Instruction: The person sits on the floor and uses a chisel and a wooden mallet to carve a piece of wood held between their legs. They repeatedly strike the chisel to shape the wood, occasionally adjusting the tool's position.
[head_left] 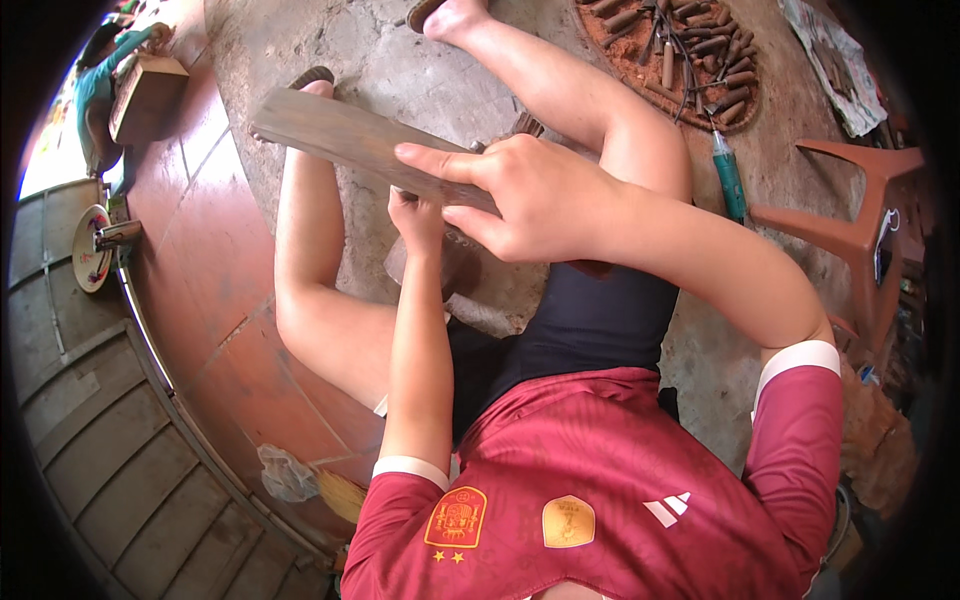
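A long, flat grey-brown wooden board [330,135] slants across the space between my bare legs. My right hand [545,195] grips its right end, with the index finger stretched along the top face and the thumb at the near edge. Close under the board's near edge is my left hand [416,215], its thumb bent and the other fingers hidden by the board. What it holds, if anything, does not show. Below both hands stands a rounded grey-brown block [460,268], partly covered by my left forearm. A dark ridged brown piece [526,124] shows just beyond my right hand.
A round tray [650,85] at the far right holds several brown wooden pieces, tools and reddish dust. Beside it lies a green-handled tool [730,180]. A brown plastic chair [865,200] stands right. At far left, another person [95,95] bends over a wooden box [148,98].
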